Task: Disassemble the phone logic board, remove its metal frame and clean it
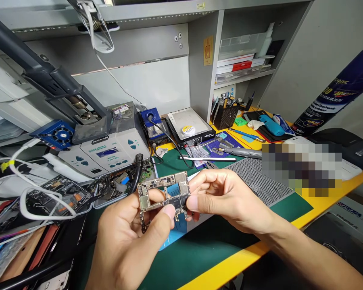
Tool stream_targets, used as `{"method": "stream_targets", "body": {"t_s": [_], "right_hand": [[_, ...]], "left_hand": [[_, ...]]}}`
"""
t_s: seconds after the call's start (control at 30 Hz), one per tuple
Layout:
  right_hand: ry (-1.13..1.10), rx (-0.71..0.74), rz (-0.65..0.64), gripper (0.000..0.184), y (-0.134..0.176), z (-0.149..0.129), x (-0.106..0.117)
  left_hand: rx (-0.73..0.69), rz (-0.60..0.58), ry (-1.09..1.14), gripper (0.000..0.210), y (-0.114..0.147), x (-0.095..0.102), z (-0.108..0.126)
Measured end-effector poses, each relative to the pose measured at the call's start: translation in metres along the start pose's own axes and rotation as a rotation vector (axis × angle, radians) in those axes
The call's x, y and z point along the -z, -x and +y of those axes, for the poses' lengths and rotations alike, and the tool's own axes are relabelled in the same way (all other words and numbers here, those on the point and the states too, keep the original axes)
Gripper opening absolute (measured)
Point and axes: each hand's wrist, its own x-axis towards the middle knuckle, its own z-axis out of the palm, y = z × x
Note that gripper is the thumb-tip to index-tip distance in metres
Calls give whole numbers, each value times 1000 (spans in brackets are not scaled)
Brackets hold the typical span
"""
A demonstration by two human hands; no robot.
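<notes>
A phone circuit board (176, 198), dark with metal shields and an open gap in its middle, is held up above the green mat (230, 262). My left hand (136, 237) grips its left and lower part, the thumb pressed on the lower middle and other fingers behind it. On the right edge, my right hand (226, 197) pinches the board between thumb and fingers. Below the board lies a blue and white sheet (177, 233), partly hidden by the hands.
Behind stand a rework station (105, 151), a blue soldering unit (154, 125) and a flat hot plate (189, 125). A white brush (208, 159) lies on the mat beside a perforated metal plate (251, 177). A tall spray can (335, 92) rises at right. Scrap boards (115, 183) fill a tray at left.
</notes>
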Motion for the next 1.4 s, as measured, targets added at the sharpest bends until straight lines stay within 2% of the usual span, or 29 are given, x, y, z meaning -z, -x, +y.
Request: {"method": "stream_targets", "body": {"t_s": [0.27,0.4,0.5,0.6,0.67,0.8,0.9,1.0,1.13,1.23,1.4], "right_hand": [[38,23,1,24,0,2,2],[123,167,145,14,-4,-2,11],[203,256,291,15,-8,-7,19],[241,250,356,20,-11,-9,26],[238,221,353,25,-10,-8,31],[249,195,397,33,3,-3,41],[307,178,473,33,18,0,46],[387,134,502,33,33,2,49],[444,73,507,39,45,7,50],[505,56,510,42,46,11,46],[753,12,518,43,41,16,38]], "left_hand": [[57,8,1,21,0,-1,-1],[42,68,-22,27,-4,0,1],[41,152,-199,30,-11,8,-2],[101,34,-402,30,-18,16,-10],[65,-76,-534,28,-21,19,-15],[12,-206,-791,34,-22,11,-20],[-17,-260,-887,36,-20,1,-20],[-27,-279,-885,30,-20,-4,-22],[-30,-265,-830,29,-22,-2,-25],[-60,-218,-778,29,-24,3,-24],[-124,-179,-653,30,-27,10,-22]]}}
